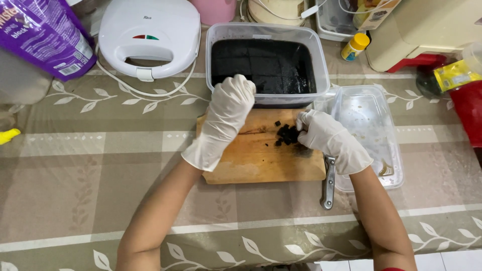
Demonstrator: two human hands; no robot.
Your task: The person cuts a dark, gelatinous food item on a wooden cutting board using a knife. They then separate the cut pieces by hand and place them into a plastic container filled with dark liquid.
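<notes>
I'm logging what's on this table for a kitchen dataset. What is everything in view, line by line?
Cutting board: one, wooden, centre of table.
Black jelly cubes: small pile, black, on the board by the right hand.
Clear tub of black jelly: one, behind the board.
Clear lid: one, right of the board.
Knife: one, metal handle, between board and lid.
Sandwich maker: one, white, far left.
Purple bag: one, top left corner.
Small bottle: one, yellow cap, far right.
Tablecloth: beige, leaf pattern.
Left hand: white glove, raised at the tub's near edge.
Right hand: white glove, on the cubes.
</notes>
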